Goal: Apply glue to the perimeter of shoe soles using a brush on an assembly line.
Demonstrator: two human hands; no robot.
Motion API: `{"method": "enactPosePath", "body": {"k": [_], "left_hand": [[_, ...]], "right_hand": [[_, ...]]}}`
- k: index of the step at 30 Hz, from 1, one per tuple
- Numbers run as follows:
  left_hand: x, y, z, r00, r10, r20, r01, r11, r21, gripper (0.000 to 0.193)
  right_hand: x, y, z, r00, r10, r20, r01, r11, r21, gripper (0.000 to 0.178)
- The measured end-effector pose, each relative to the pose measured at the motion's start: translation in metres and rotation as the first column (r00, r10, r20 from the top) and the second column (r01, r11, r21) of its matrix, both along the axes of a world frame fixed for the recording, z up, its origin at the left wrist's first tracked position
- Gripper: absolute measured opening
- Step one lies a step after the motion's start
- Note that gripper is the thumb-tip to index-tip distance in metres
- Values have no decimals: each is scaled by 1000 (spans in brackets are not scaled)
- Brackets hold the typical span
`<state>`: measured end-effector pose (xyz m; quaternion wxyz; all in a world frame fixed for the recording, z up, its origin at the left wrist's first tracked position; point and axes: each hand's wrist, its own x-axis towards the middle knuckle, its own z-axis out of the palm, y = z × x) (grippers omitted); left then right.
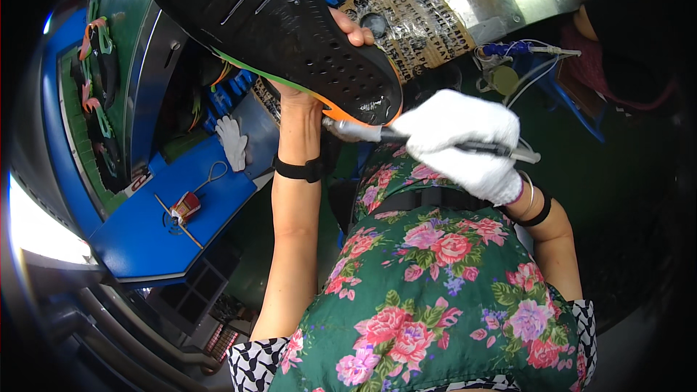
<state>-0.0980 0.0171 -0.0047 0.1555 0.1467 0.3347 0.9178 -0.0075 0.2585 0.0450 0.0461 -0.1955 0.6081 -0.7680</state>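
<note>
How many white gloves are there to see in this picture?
2: one glove is on the right hand; another glove lies to the left of the left forearm. More may be hidden from view.

left hand (351, 29) gripping black sole (290, 43); right (465, 144), brush-like tool (361, 131)

Head view: wide fisheye, left one of a side-by-side pair, worn on the head. Faces steeply down over the floral apron (450, 250); left hand (351, 27) and right hand (465, 141) at close range, blue table (149, 236) farther off. Upright, unmirrored; straight edges bow toward dark rim.
</note>
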Motion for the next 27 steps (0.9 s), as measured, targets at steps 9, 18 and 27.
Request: {"method": "enactPosePath", "body": {"k": [9, 18, 27], "left_hand": [[-3, 4, 3, 997, -12, 75, 12, 1000, -9, 74], [-9, -7, -4, 991, -126, 53, 129, 990, -55, 107], [-11, -16, -1, 900, -180, 396, 238, 966, -103, 135]], "right_hand": [[-12, 5, -1, 952, -58, -301, 142, 954, 264, 17], [-26, 14, -8, 976, 77, -206, -45, 987, 154, 16], [-28, 14, -13, 900, 365, -238, -347, 931, 115, 22]]}}
